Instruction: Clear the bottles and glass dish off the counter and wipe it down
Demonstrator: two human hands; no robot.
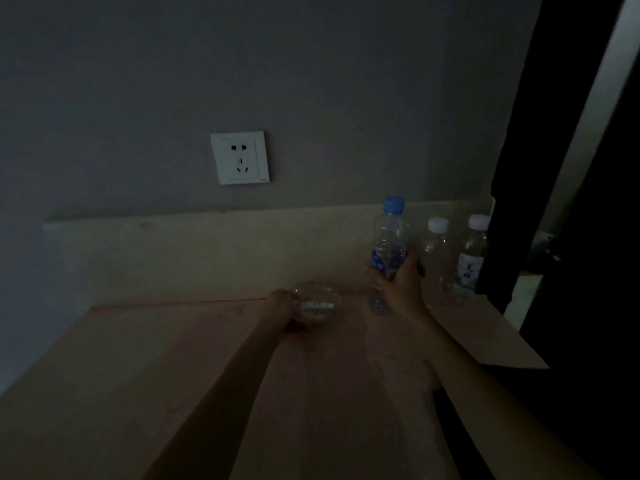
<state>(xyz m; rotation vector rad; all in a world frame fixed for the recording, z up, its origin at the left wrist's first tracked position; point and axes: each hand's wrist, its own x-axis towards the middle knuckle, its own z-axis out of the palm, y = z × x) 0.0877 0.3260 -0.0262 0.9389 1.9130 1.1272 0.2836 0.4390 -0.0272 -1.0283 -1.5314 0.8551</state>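
Dimly lit, the wooden counter [156, 358] runs along a grey wall with a white power socket [239, 157] set above a pale backsplash [194, 254]. Toward the middle of the counter, the left hand [282, 303] grips the near-left rim of a clear glass dish [317, 306], fingers curled against it; whether the dish is lifted or resting on the wood cannot be told. Just right of it, the right hand [403, 278] is wrapped around the lower body of a blue-capped water bottle [389, 244], held upright. Further right, two white-capped bottles stand by the backsplash: a clear one [437, 258], then one with a white label [472, 258] beside a dark door edge [554, 168].
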